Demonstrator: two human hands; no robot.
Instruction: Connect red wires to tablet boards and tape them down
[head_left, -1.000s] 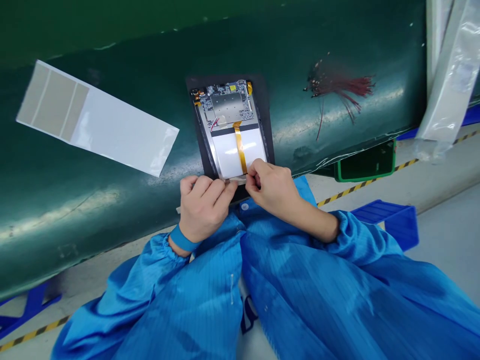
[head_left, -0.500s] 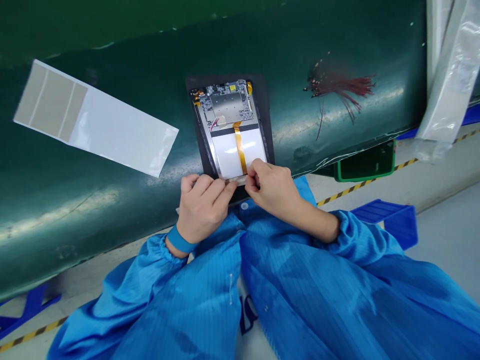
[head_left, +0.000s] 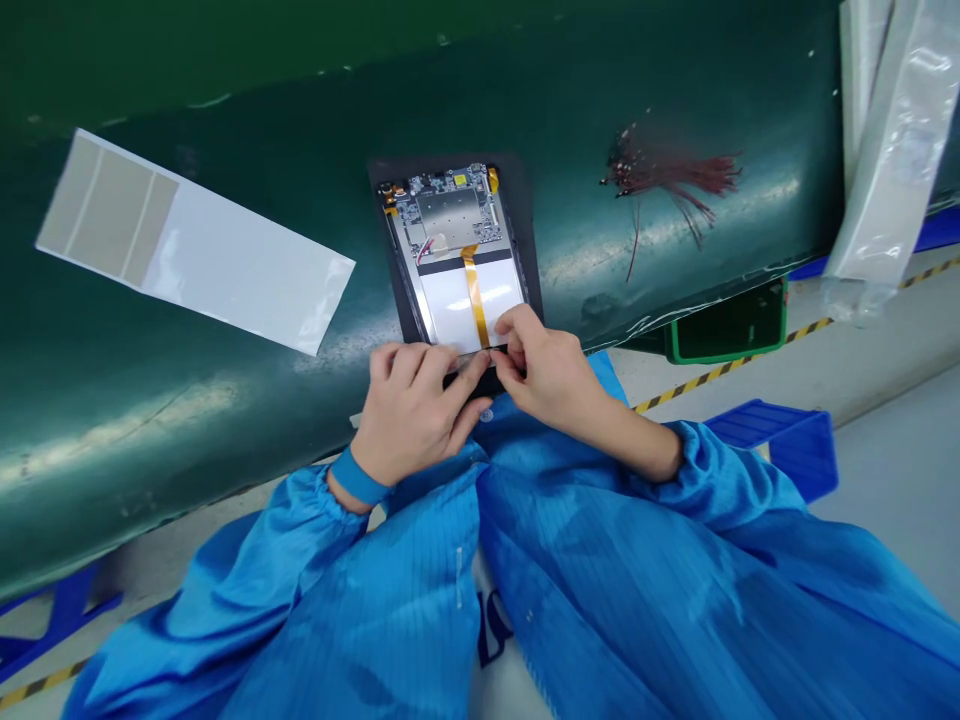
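An opened tablet (head_left: 450, 215) lies on a black mat (head_left: 529, 235) at the bench edge, its circuit board at the far end. Below the board sits a white battery (head_left: 446, 300), crossed lengthwise by an orange flex cable (head_left: 474, 290). My left hand (head_left: 420, 405) rests at the tablet's near edge, the index finger stretched along it and the thumb apart. My right hand (head_left: 551, 375) has thumb and index finger pinched at the near edge, right of the cable. Whatever lies between those fingertips is too small to make out. Both hands hide much of that edge.
On the green bench (head_left: 247, 420), a white sheet with grey-beige strips (head_left: 247, 270) lies left. A bundle of dark red wires (head_left: 675, 175) lies right, with clear plastic packaging (head_left: 892, 150) farther right. Below the edge are a green bin (head_left: 727, 325) and a blue bin (head_left: 795, 445).
My left index finger has reached rightward along the near edge, and its thumb has moved away. My right hand remains pinched at nearly the same spot. The view has shifted slightly.
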